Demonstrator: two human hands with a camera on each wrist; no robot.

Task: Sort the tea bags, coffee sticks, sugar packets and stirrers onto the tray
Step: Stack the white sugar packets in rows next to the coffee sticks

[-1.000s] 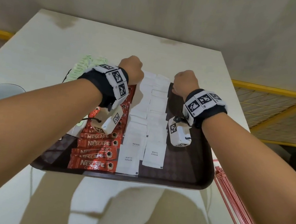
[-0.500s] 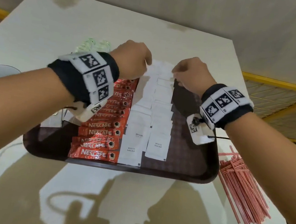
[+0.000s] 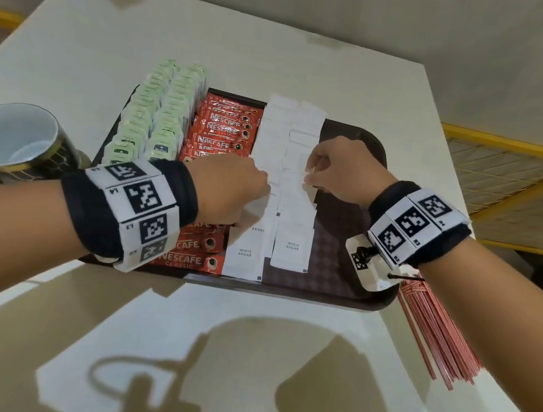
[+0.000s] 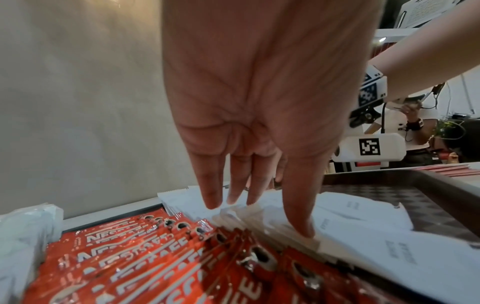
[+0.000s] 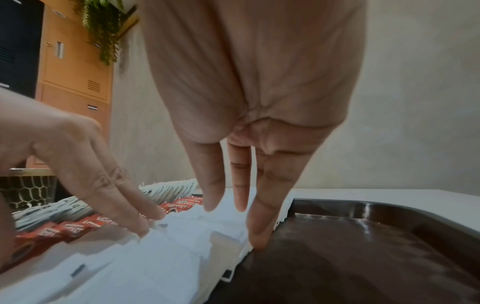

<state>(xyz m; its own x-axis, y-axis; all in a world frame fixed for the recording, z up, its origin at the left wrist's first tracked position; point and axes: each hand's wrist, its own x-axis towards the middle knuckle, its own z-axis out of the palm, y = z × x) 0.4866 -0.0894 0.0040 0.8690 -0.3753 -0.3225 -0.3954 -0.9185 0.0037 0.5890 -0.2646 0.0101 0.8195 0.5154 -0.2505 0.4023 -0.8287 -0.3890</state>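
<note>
The tray (image 3: 338, 294) is taken as the landmark here. Nearest, off its right front corner, the stirrers (image 3: 432, 334) are left in a loose bundle on the table (image 3: 283, 55), so that group is probably not sorted yet.

On the tray itself, two overlapping rows of sugar packets (image 3: 290, 248) are laid down the middle, shingled front to back, likely so each one stays visible and the rows take up less room. Both hands are parked about halfway up those rows. The left hand (image 3: 230, 190) is set against the left edge of the packets, next to the coffee; its fingers (image 4: 298, 205) are seen straight and pointing down in the wrist view, tips touching the paper, nothing gripped. The right hand (image 3: 343, 172) is placed on the right edge, also with straight fingers (image 5: 265, 216), tips down where the packets meet bare tray. Looks like the rows are being squeezed from both sides to square them up, though that's a guess.

Left of the sugar, the coffee sticks (image 3: 225, 123) are fanned the same way, logos up. Further left, the tea bags (image 3: 158, 111) are lined up in two rows, overhanging the tray's far left rim a bit.

A mug (image 3: 13, 137) is left on the table off the tray's left side.
</note>
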